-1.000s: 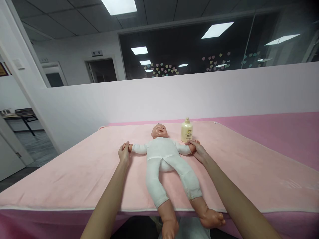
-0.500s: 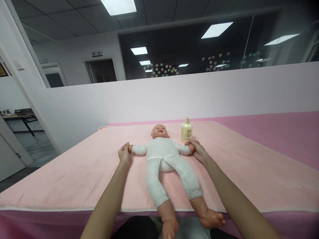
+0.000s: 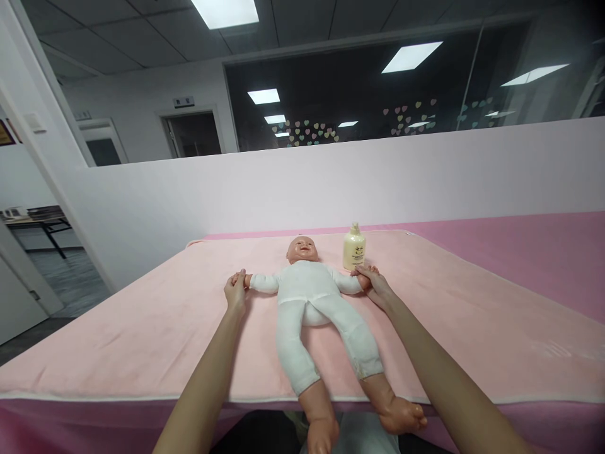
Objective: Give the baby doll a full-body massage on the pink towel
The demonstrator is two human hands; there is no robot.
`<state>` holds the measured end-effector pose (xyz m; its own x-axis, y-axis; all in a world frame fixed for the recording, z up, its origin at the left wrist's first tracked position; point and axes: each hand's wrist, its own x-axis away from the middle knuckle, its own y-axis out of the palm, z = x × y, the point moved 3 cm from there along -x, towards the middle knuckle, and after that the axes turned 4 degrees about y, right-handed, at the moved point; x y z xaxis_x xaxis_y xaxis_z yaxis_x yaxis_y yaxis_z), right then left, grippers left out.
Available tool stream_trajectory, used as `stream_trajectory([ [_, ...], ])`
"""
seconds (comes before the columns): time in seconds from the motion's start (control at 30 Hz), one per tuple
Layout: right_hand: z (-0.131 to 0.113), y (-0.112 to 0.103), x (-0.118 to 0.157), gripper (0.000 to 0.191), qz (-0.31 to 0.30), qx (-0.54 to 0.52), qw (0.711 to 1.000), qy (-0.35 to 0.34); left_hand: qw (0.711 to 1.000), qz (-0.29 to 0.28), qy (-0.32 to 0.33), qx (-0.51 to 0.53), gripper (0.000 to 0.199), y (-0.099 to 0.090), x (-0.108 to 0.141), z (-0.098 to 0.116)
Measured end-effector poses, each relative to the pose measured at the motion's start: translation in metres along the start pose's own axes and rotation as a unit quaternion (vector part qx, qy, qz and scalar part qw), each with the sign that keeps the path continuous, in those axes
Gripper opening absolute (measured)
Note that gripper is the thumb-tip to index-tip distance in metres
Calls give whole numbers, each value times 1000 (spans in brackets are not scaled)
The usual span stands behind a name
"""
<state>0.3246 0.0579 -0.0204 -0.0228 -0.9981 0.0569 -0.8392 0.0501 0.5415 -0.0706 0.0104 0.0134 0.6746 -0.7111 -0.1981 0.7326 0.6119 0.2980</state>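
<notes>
A baby doll point(image 3: 309, 284) in a white cloth suit lies on its back on a pink blanket point(image 3: 155, 334), its arms spread and its bare feet past the blanket's front edge. My left hand point(image 3: 236, 291) is closed round the doll's hand at the left. At the right, my right hand point(image 3: 373, 287) holds the doll's other hand between thumb and fingers. Just behind my right hand stands a pale yellow bottle point(image 3: 354, 248) with a pump-style top.
A low white wall point(image 3: 302, 189) runs behind the blanket, with a dark window point(image 3: 354, 88) above it. Pink cloth point(image 3: 543, 252) shows beyond the blanket at the right. A table with items on it point(image 3: 42, 222) stands in the room at the far left.
</notes>
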Motion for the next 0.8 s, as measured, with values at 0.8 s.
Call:
stream_trajectory([
  [0.8,-1,0,3,14,45,13,999,9,998,20,26,-50,39,-7,-7,-9],
])
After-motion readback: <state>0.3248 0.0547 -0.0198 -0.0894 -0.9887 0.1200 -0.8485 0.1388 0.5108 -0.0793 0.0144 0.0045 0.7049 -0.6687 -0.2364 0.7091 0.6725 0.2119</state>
